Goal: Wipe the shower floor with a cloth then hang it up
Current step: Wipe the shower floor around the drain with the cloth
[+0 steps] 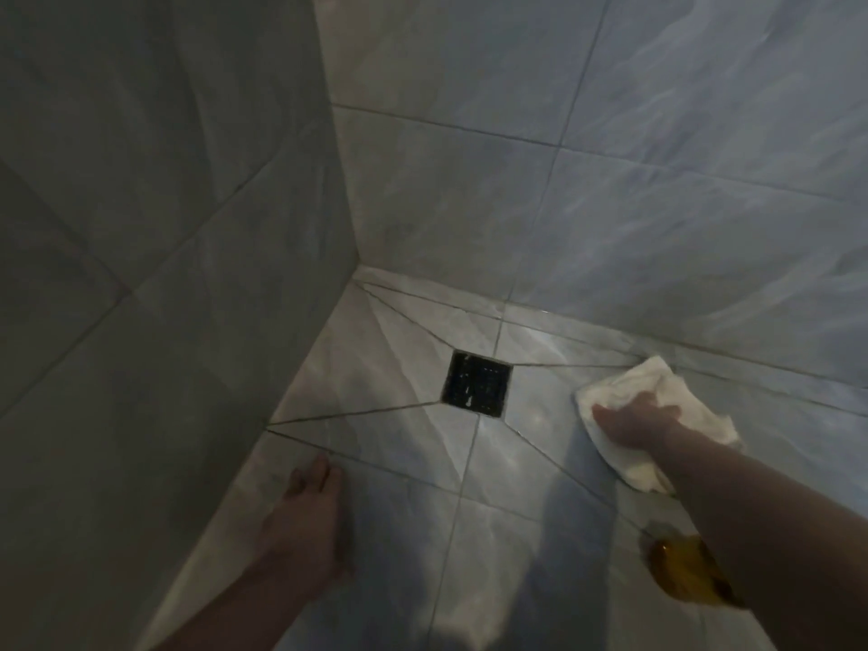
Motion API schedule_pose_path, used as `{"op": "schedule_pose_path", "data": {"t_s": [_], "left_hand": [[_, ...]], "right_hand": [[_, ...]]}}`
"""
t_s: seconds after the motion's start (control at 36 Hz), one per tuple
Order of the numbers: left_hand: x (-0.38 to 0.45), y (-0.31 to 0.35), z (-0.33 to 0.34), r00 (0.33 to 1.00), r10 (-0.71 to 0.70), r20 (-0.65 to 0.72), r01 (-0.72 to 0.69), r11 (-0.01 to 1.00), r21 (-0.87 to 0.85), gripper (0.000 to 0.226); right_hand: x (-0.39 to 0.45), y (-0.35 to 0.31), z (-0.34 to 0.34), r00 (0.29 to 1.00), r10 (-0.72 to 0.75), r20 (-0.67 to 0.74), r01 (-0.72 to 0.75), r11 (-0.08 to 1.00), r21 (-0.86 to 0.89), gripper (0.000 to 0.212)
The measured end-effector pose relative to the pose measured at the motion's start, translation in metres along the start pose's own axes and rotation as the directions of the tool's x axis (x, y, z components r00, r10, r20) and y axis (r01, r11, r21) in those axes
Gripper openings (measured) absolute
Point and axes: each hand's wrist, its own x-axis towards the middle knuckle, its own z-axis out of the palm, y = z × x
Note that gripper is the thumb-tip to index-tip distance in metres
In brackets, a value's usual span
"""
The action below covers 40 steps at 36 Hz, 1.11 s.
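Head view: my right hand (634,422) presses flat, fingers extended, on the white cloth (657,415) lying on the shower floor (493,533) near the back wall, right of the drain (476,385). My left hand (305,523) rests open on the floor by the left wall.

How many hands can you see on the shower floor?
2. The left hand lies flat on the floor by the left wall. The right hand presses on the white cloth, right of the drain, by the back wall.
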Motion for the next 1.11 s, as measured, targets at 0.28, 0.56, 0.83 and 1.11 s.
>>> {"op": "schedule_pose_path", "data": {"t_s": [0.28, 0.56, 0.83, 1.11], "left_hand": [[0.004, 0.008, -0.002, 0.998, -0.019, 0.063, 0.012, 0.995, 0.095, 0.116], [0.002, 0.007, -0.005, 0.998, 0.002, 0.058, -0.007, 0.997, 0.079, 0.107], [0.004, 0.008, -0.002, 0.995, -0.034, 0.091, 0.029, 0.998, 0.057, 0.116], [0.008, 0.013, -0.001, 0.992, -0.070, 0.109, 0.060, 0.994, 0.097, 0.116]], "right_hand": [[-0.156, -0.083, 0.007, 0.935, -0.334, 0.117, 0.340, 0.939, -0.043, 0.098], [-0.135, -0.025, -0.013, 0.915, -0.402, 0.018, 0.397, 0.895, -0.201, 0.080], [-0.041, 0.014, -0.018, 0.982, -0.175, 0.069, 0.185, 0.965, -0.187, 0.082], [-0.156, -0.040, -0.003, 0.901, -0.348, 0.258, 0.410, 0.877, -0.251, 0.081]]}}
